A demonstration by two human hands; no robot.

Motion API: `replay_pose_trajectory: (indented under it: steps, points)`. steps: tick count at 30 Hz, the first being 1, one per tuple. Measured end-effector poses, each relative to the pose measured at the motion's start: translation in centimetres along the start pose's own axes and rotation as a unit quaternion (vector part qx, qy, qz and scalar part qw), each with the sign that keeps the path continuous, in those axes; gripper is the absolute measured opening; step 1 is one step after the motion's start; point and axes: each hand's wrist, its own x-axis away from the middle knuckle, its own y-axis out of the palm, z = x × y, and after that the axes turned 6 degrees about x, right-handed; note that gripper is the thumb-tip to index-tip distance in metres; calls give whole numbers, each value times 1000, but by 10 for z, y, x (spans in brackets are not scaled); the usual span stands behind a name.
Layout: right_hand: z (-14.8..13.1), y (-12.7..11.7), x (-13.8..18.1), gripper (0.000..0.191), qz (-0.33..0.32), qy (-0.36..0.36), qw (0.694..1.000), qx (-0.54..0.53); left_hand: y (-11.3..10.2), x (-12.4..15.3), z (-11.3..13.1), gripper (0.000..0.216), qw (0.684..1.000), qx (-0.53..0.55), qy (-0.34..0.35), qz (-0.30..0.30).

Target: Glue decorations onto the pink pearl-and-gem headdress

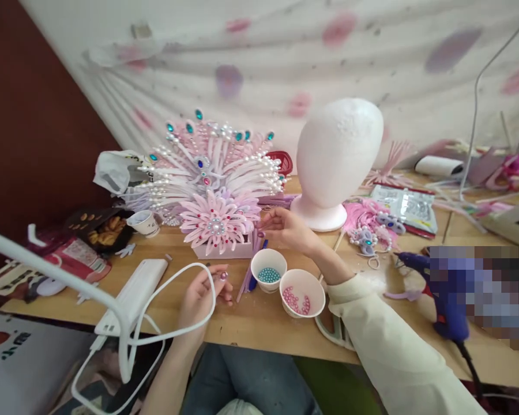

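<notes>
Between the fingertips of my left hand (203, 293), a small shiny purple-pink bead (224, 276) shows, low over the table's front part. My right hand (289, 229) reaches beside the right edge of a pink layered flower (216, 225) with red gems and a pearl centre. Its thumb and fingers are drawn together; what lies in them is too small to make out. Behind the flower rises a fan-shaped headpiece (225, 153) of pale loops, pearls and teal gems. Just below my right hand stand a paper cup of teal beads (269, 275) and a paper cup of pink beads (296, 300).
A white foam head (339, 155) stands behind my right hand. At right lies a blue glue gun (447, 305), with beaded pink tassels (365, 225) behind it. A white power strip (132, 294) and its looping cable (168, 337) lie around my left forearm.
</notes>
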Motion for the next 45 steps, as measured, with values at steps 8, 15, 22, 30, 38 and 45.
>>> replay_pose_trajectory:
  steps: [8, 15, 22, 30, 38, 45]
  points:
    - [-31, -17, 7, 29, 1, 94, 992, 87, -37, -37, 17, 30, 991, 27, 97, 90]
    - [-43, -2, 5, 20, 25, 120, 985, 126, -42, -53, 19, 30, 984, 47, 137, 101]
    - [-37, 14, -2, 24, 26, 133, 982, 133, -40, -67, 19, 30, 982, 31, 164, 89]
    - [-37, 27, -1, 26, -1, 133, 981, 139, -42, -83, 19, 23, 985, -19, 153, 75]
    - [-40, 31, -5, 28, -5, 126, 983, 137, -37, -71, 31, 17, 981, -64, 179, 44]
    - [-44, 34, 0, 28, -21, 136, 983, 120, -36, -64, 36, 12, 980, -74, 184, 25]
